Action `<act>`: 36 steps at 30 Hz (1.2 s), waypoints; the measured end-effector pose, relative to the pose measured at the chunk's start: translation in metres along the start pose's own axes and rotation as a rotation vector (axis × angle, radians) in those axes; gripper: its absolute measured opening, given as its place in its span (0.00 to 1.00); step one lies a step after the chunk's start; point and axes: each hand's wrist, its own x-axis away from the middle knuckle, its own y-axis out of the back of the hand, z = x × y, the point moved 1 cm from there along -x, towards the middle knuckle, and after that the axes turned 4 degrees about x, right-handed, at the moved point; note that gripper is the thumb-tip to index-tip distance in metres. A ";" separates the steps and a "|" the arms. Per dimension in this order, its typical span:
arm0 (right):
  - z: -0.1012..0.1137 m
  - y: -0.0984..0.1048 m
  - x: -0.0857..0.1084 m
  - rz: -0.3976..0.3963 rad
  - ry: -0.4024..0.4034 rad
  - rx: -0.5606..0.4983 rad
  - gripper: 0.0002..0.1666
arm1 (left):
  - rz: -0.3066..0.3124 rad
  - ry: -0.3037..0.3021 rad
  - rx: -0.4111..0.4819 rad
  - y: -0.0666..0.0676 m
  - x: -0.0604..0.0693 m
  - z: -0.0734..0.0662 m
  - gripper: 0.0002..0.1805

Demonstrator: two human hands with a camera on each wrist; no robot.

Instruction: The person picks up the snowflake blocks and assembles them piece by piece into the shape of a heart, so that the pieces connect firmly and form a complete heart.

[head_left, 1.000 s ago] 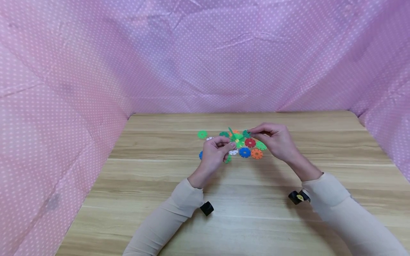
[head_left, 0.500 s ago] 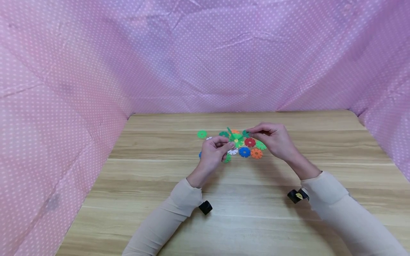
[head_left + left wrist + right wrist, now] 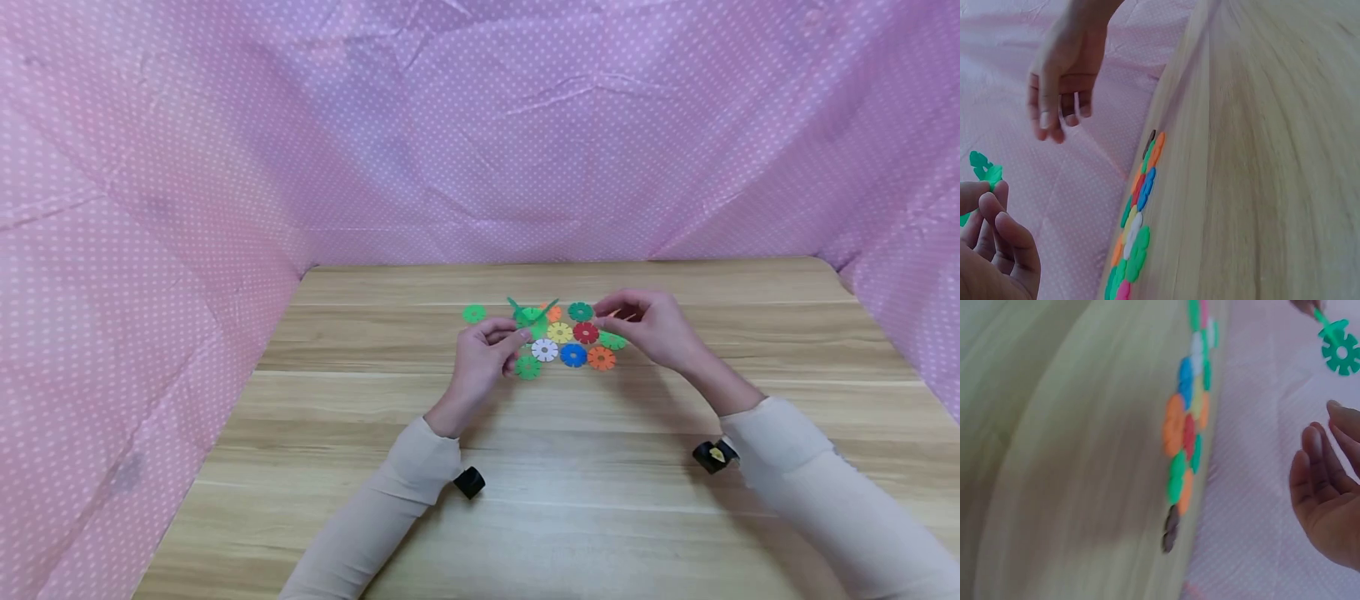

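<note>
My left hand pinches a cluster of joined green notched discs between thumb and fingers. A light green disc sits in the middle, and two darker green discs slant up from it in a V. The left wrist view shows the cluster partly hidden by the fingertips. My right hand hovers over the right side of the loose discs, fingers loosely bent and apart from the cluster. Nothing shows between its fingers in the right wrist view.
Loose notched discs lie flat on the wooden table: yellow, red, blue, white, orange and several green ones. A brown disc lies at one end. Pink dotted cloth surrounds the table.
My right hand has let go of the green cluster and drawn back to the right. My left hand has shifted left with the cluster, uncovering the yellow disc.
</note>
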 end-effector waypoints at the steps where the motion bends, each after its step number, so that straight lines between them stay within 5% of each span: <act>1: -0.003 0.000 0.000 0.020 -0.013 0.023 0.11 | -0.002 0.003 0.009 0.002 0.000 0.001 0.07; 7: -0.026 0.000 0.002 0.127 -0.058 0.159 0.10 | -0.008 0.012 0.043 0.009 0.000 0.001 0.08; 15: -0.051 -0.011 0.005 0.242 -0.076 0.207 0.14 | -0.042 0.027 0.037 0.014 0.001 0.000 0.08; 36: -0.048 -0.014 0.008 0.325 -0.122 0.336 0.18 | -0.042 0.011 0.051 0.014 0.001 0.001 0.07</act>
